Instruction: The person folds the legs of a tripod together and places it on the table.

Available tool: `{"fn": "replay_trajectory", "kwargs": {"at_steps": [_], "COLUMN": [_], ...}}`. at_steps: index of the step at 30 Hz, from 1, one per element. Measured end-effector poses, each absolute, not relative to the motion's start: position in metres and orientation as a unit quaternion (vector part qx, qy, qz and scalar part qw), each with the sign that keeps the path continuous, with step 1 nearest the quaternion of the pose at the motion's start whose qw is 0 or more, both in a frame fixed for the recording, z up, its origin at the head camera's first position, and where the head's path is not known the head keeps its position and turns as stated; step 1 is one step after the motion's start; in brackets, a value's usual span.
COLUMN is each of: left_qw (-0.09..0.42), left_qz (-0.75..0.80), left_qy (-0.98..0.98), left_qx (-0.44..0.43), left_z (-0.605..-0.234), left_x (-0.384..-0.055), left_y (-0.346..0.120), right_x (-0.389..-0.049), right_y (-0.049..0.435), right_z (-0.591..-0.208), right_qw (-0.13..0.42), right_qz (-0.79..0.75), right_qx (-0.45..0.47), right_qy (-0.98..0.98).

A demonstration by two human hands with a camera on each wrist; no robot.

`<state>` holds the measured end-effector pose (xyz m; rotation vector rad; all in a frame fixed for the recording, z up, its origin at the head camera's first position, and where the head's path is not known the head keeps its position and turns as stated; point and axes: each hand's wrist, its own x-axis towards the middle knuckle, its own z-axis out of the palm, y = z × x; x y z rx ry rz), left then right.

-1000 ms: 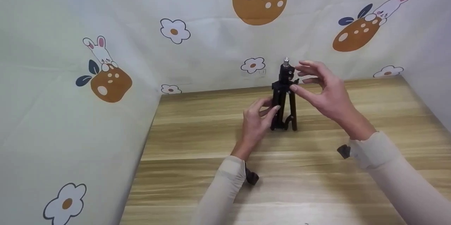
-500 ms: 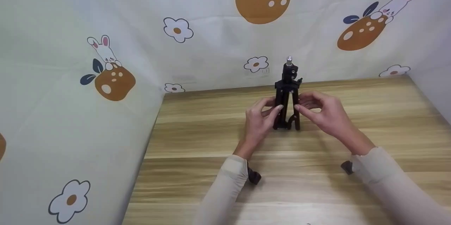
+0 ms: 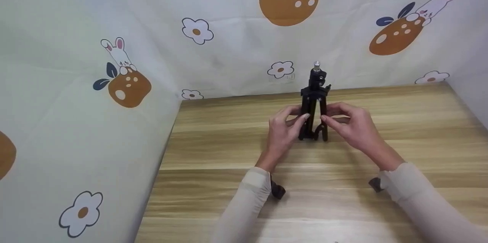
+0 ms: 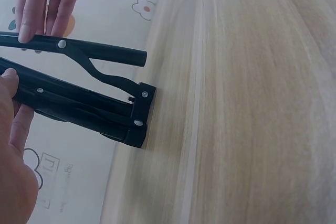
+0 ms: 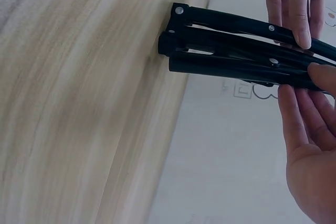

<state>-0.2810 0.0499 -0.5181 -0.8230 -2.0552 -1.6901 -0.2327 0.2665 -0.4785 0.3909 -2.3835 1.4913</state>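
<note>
A small black tripod stand [image 3: 315, 92] with a silver stud on top stands upright on the wooden table, its legs nearly folded together. My left hand [image 3: 283, 128] pinches the left legs between thumb and fingers. On the other side, my right hand [image 3: 354, 125] pinches the right leg about halfway down. In the left wrist view, one leg [image 4: 118, 54] is spread a little from the others, joined by a curved brace [image 4: 100, 74] to the lower bracket. The right wrist view shows the right thumb and fingers on either side of a leg [image 5: 226, 69]. Some fingertips are hidden behind the legs.
The wood-grain table [image 3: 228, 151] reaches back to a pale cloth wall [image 3: 228, 56] printed with rabbits, oranges and flowers, close behind the stand. More cloth rises at the left and right sides. A black wrist device [image 3: 277, 189] sits at the left cuff.
My right hand has come down from beside the stand's upper collar to its right leg and now pinches it. The left hand keeps its grip. The whole view has shifted slightly.
</note>
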Motion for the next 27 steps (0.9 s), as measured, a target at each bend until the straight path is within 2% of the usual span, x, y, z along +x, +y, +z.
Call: {"fn": "replay_trajectory", "kwargs": {"at_steps": [20,27], "left_qw": [0.174,0.177], "left_qz": [-0.605,-0.606], "left_qy": [-0.721,-0.72], "left_qx": [-0.291,-0.288], "left_z": [-0.5186,-0.5202], "left_x": [-0.2809,-0.2822], "left_y": [0.0528,0.0511], "right_x": [-0.2318,-0.2347], "right_y": [0.2632,0.2608], "right_z": [-0.4812,-0.4828], "right_qw": [0.176,0.168], "right_qz": [0.517,0.528], "right_qx": [0.122,0.116], "right_qy": [-0.829,-0.825]}}
